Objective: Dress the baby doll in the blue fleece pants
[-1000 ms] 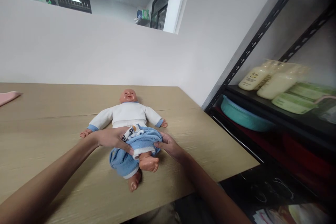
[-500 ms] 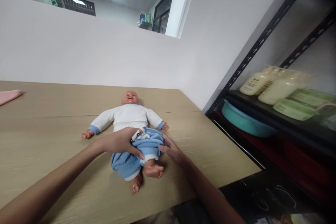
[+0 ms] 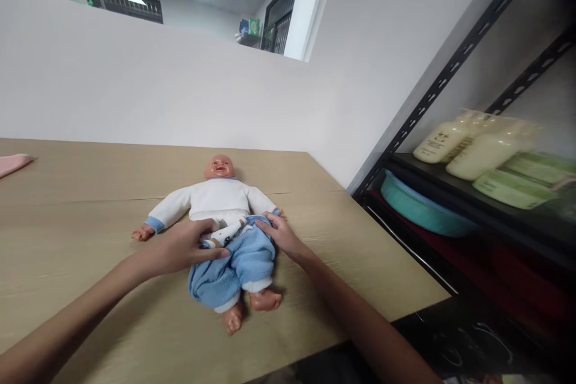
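Observation:
A baby doll (image 3: 219, 197) in a white top lies on its back on the wooden table (image 3: 90, 204), head away from me. It wears fluffy blue trousers (image 3: 238, 267), and a printed diaper shows at the waist. My left hand (image 3: 184, 247) is closed on the trousers' waistband at the doll's right hip. My right hand (image 3: 276, 234) grips the waistband at the other hip, beside the doll's left hand. Both bare feet stick out toward me.
A pink cloth (image 3: 13, 164) lies at the table's far left edge. On the right stands a black metal shelf (image 3: 454, 72) with cream bottles (image 3: 463, 141), green packs (image 3: 513, 186) and a teal basin (image 3: 418, 207). A white wall runs behind the table.
Both hands have moved up from the doll's thighs to its waist, drawing the blue trousers higher. The raised left leg now lies flat.

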### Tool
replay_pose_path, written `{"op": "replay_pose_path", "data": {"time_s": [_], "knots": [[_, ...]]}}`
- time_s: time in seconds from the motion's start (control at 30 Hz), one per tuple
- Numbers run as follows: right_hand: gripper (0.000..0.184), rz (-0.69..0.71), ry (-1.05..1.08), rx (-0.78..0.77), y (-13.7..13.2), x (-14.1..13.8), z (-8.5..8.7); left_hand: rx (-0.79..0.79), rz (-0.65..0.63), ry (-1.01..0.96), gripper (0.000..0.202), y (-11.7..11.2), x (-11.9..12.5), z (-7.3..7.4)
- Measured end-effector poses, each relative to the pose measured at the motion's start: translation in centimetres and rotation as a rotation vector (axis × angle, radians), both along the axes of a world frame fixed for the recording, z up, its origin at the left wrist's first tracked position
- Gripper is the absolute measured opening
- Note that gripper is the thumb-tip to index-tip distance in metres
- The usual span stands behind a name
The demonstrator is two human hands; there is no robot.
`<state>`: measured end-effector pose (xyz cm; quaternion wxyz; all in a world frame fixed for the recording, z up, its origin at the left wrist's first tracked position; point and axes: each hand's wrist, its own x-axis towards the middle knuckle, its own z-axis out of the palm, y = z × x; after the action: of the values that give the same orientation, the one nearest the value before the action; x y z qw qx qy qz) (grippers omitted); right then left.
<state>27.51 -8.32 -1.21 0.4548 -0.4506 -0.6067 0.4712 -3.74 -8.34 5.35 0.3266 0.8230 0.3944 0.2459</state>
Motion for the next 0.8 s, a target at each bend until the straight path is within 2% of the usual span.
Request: {"op": "replay_pose_path", "data": {"time_s": [0.07,0.13,0.2,0.27,0.33,0.43,0.53,0.67,0.73,0.8], "knots": [[0.046,0.051,-0.007,-0.007,0.6,0.0,0.4,-0.070,-0.029,0.133,0.052,0.0,-1.9,-0.1],[0.045,0.117,-0.018,-0.019,0.7,-0.1,0.7,-0.099,0.015,0.197,0.058,-0.2,-3.7,-0.3],[0.044,0.191,-0.057,-0.025,0.4,-0.1,0.9,-0.083,0.025,0.161,0.058,-0.4,-4.9,-0.9],[0.038,0.237,-0.121,0.018,0.0,-0.1,1.2,-0.038,-0.018,0.069,0.049,-0.6,-5.3,-1.7],[0.033,0.204,-0.213,0.142,-0.2,-0.1,1.6,0.032,-0.015,-0.028,0.044,-0.7,-4.9,-2.7],[0.026,0.116,-0.412,0.367,-0.3,-0.5,2.8,0.164,0.082,-0.121,0.039,-0.7,-3.6,-4.5],[0.017,0.119,-0.516,0.467,0.0,-1.2,3.6,0.251,0.196,-0.192,0.029,-0.6,-2.5,-6.3],[0.023,0.087,-0.366,0.419,1.3,-2.5,3.0,0.219,0.331,-0.229,0.017,0.4,-2.1,-7.4],[0.032,0.000,-0.278,0.344,2.4,-3.3,2.1,0.182,0.397,-0.245,0.018,1.6,-1.9,-7.2],[0.040,-0.105,-0.226,0.291,3.6,-4.0,1.3,0.126,0.444,-0.281,0.027,3.0,-1.5,-6.7]]}}
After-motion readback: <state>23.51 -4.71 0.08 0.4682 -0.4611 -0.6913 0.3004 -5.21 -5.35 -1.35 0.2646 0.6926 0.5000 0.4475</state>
